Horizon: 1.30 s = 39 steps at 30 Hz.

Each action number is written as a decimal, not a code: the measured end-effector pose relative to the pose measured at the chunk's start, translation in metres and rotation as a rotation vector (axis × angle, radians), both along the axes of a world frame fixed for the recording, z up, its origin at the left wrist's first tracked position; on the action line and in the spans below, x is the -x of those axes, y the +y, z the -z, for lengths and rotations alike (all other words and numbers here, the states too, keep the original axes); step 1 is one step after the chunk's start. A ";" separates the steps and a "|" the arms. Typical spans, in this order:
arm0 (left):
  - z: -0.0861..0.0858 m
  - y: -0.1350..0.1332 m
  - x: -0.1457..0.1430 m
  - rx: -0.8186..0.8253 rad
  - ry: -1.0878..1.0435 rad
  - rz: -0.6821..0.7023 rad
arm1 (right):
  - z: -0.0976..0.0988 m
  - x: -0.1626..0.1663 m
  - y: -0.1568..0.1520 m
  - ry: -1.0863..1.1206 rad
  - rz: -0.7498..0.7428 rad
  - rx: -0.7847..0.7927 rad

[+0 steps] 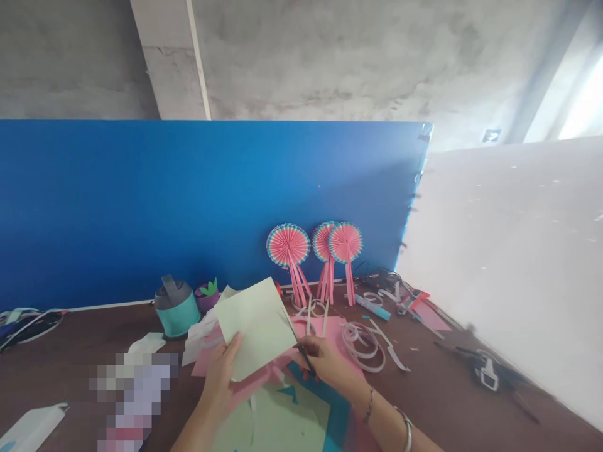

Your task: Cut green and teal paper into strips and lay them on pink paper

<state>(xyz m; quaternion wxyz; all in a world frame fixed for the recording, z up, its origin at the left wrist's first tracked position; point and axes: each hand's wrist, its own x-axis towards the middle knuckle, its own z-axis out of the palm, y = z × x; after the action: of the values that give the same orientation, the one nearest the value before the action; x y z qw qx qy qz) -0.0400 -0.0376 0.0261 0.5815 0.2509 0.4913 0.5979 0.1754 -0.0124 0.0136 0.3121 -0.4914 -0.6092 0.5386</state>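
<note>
A pale green paper sheet [257, 326] is raised and tilted above the table, its left lower edge pinched by my left hand [225, 361]. Dark scissors [304, 355] are gripped in my right hand [323, 361], their blades at the sheet's right edge. How far the blades are open is hard to make out. Beneath my hands lie more pale green paper [277, 424], blue paper [336, 417] and pink paper [332, 326]. A small blue scrap [288, 393] rests on the green paper. Curled paper strips [365, 348] lie just right of my right hand.
Pink pleated paper rosettes [288, 245] with ribbon tails lean against the blue partition [141, 207]. A teal container [176, 311] and a purple pot [207, 300] stand back left. A glue stick [373, 307] and a red-handled tool [419, 300] lie right, with cables [506, 376] nearer the wall.
</note>
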 end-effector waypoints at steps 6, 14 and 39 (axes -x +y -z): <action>0.007 0.005 -0.001 0.099 0.010 -0.007 | 0.000 0.000 0.001 -0.006 -0.012 -0.042; 0.006 0.006 -0.002 0.113 0.006 -0.036 | 0.001 0.001 0.000 0.015 0.005 -0.026; 0.006 0.006 -0.002 0.101 -0.008 -0.063 | -0.003 0.001 -0.002 -0.035 0.017 -0.030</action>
<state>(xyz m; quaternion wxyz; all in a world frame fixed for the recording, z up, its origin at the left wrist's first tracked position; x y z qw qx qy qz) -0.0384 -0.0316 0.0198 0.5762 0.2031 0.5264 0.5913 0.1740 -0.0147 0.0164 0.3133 -0.5012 -0.6184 0.5179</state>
